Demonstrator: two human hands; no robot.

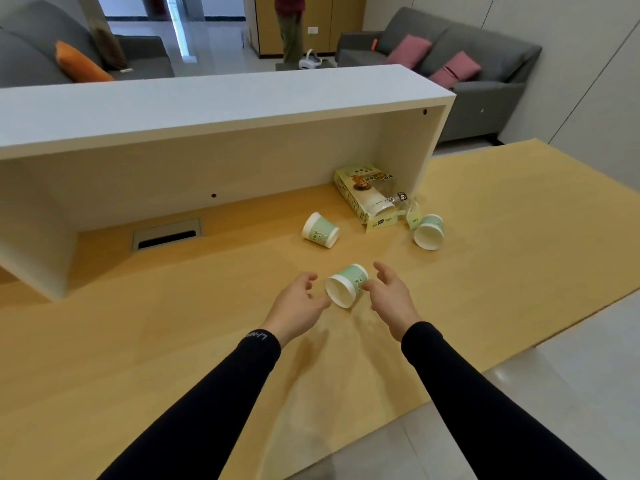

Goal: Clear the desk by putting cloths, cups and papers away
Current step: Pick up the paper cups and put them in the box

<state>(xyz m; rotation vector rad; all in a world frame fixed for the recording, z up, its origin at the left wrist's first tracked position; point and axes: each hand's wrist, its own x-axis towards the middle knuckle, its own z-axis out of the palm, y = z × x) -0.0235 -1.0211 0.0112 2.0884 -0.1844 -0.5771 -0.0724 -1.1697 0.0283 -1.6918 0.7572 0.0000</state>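
Note:
Three green-and-white paper cups lie on their sides on the wooden desk (173, 341). The nearest cup (346, 285) lies between my hands, its open mouth facing me. My left hand (298, 301) is at its left with fingers apart, fingertips close to the rim. My right hand (391, 296) is at its right, fingers spread and touching or nearly touching the cup's side. A second cup (320, 230) lies farther back. A third cup (429, 232) lies at the right, beside a yellow plastic cup package (367, 195).
A white raised shelf (207, 109) spans the back of the desk, with a cable port (168, 233) beneath it. The desk's right edge drops to a tiled floor (554, 393). Grey sofas and a standing person are beyond.

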